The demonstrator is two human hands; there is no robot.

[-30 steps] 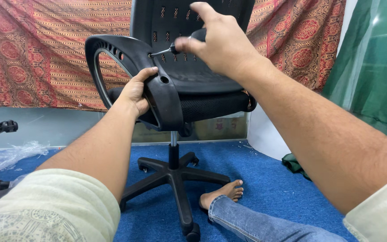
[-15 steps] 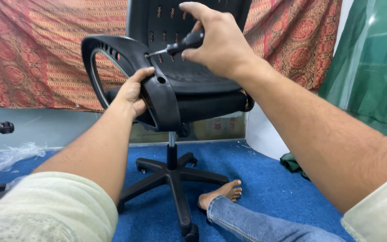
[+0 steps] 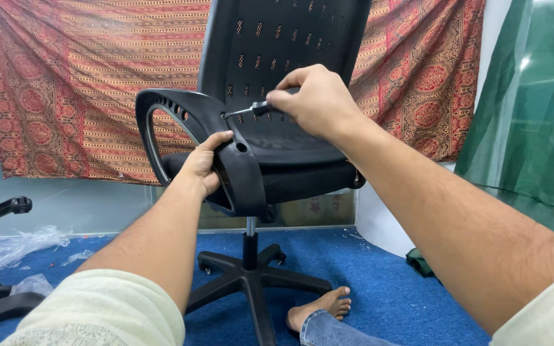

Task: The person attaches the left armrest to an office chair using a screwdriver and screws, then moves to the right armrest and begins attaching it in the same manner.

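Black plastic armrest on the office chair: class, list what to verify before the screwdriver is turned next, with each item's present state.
1. Left hand grips black plastic armrest: ok.
2. Right hand holds black-handled screwdriver: ok.
3. Screwdriver tip meets armrest: ok.
4. Tip seated in a screw: cannot tell.
5. Black five-star chair base flat on blue carpet: ok.
6. Bare foot clear of base: not ok, close beside a leg.

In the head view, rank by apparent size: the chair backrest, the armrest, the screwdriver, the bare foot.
1. chair backrest
2. armrest
3. bare foot
4. screwdriver, though the right hand hides most of it, so its rank is unsure.
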